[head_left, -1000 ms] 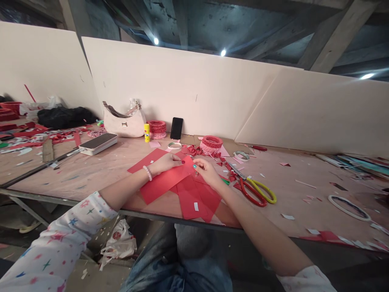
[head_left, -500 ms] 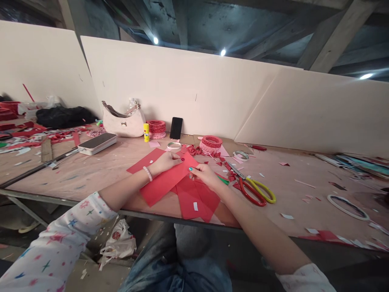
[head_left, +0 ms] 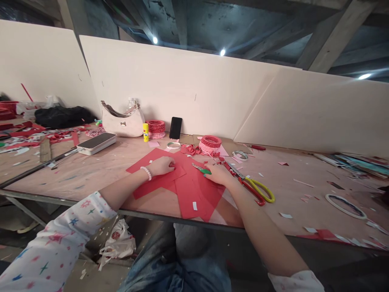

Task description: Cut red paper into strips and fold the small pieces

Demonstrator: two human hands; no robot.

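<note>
My left hand (head_left: 161, 166) rests on a stack of overlapping red paper sheets (head_left: 194, 194), pressing down on the upper sheet (head_left: 158, 184). My right hand (head_left: 219, 174) lies at the right side of the stack. It grips small green-handled scissors (head_left: 201, 170) whose metal blades point left over the paper. A small white paper slip (head_left: 195, 206) lies on the red sheets. Large red-and-yellow-handled scissors (head_left: 253, 187) lie just right of my right hand, their blades partly hidden beneath it.
Red paper scraps and coiled red paper strips (head_left: 210, 142) lie behind my hands on the plywood table (head_left: 291, 194). A white handbag (head_left: 122, 123), yellow glue stick (head_left: 146, 132) and upright phone (head_left: 175, 127) stand by the back wall. A tape roll (head_left: 345, 206) lies to the right.
The upper red sheet has dropped from my hands to lie flatter on the stack. The small green-handled scissors have come up from the table into my right hand, which has shifted slightly right.
</note>
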